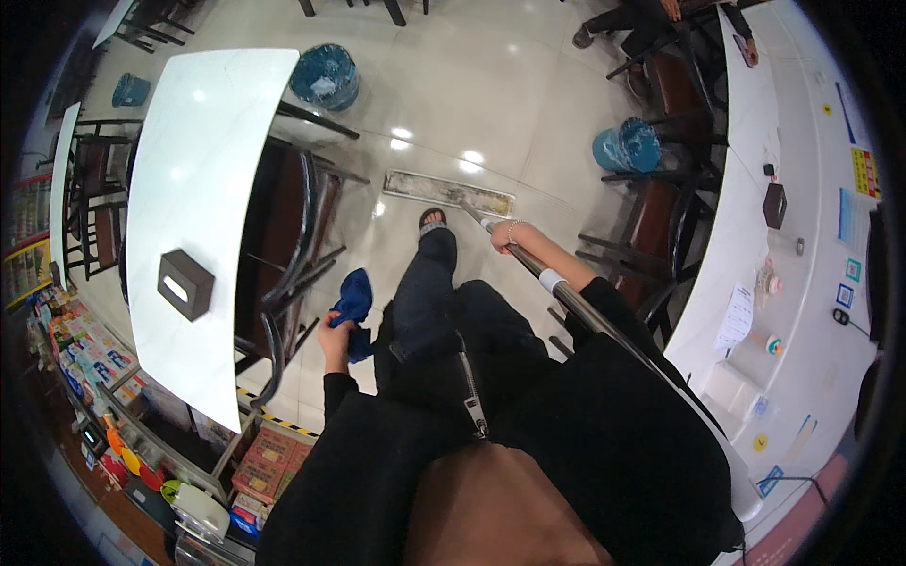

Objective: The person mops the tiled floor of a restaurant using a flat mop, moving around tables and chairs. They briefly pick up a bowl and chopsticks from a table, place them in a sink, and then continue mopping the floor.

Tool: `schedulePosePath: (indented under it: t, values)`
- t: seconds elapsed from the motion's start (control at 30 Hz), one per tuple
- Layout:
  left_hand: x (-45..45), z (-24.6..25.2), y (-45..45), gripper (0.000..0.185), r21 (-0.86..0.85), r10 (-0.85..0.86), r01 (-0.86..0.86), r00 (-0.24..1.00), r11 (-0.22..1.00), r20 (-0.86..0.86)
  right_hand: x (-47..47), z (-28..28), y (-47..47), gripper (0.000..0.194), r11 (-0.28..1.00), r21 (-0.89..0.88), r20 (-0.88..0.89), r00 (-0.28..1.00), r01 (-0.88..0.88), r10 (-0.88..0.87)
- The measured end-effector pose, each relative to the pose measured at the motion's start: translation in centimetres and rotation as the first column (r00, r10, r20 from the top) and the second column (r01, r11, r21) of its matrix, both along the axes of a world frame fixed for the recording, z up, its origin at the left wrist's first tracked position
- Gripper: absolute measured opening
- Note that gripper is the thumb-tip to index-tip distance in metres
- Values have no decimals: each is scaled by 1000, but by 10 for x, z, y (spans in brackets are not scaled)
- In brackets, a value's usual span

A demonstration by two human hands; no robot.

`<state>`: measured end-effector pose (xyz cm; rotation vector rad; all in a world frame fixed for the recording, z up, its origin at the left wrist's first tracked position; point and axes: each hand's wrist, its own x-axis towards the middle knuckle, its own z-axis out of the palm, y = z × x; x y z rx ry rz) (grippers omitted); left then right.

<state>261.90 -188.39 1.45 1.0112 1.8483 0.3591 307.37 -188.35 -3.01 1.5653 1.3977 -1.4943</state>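
Observation:
My left hand point(337, 338) is closed on a bunched blue cloth point(354, 298) beside my left thigh, next to the dark chairs. A long metal pole point(525, 260) with pale grey joints slants from the floor up past my right arm, and my right hand point(504, 237) grips it. The pole's lower end meets a flat rectangular mop head point(449, 192), or possibly a floor plate, with a stained surface; which one cannot be told. One sandalled foot point(432, 218) stands just behind it on the shiny tiles.
White tables point(202, 141) with dark chairs point(308, 212) stand at left. On the right, chairs point(655, 233) line a white counter point(750, 141), and a seated person point(630, 28) is at the upper right. Blue bins point(324, 76) stand on both sides; packaged goods point(92, 347) fill the lower left.

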Motion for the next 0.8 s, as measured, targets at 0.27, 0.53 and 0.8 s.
schedulePosePath:
  t: [0.27,0.53,0.8]
  values:
    - [-146,-16,-217,27,-444,262,-237,965,864,-4,-8,-22,-83,12,981,51,-112,977,187,-181]
    - [-265,7,-359,21,-439,231,-282,959,853,-167,-50,-20,-171,10,980,30,-74,978,199,-196]
    - [-256,17,-303,28,-158,-54,31,988,987,-146,-140,-9,-267,12,927,-19,-79,924,373,-374]
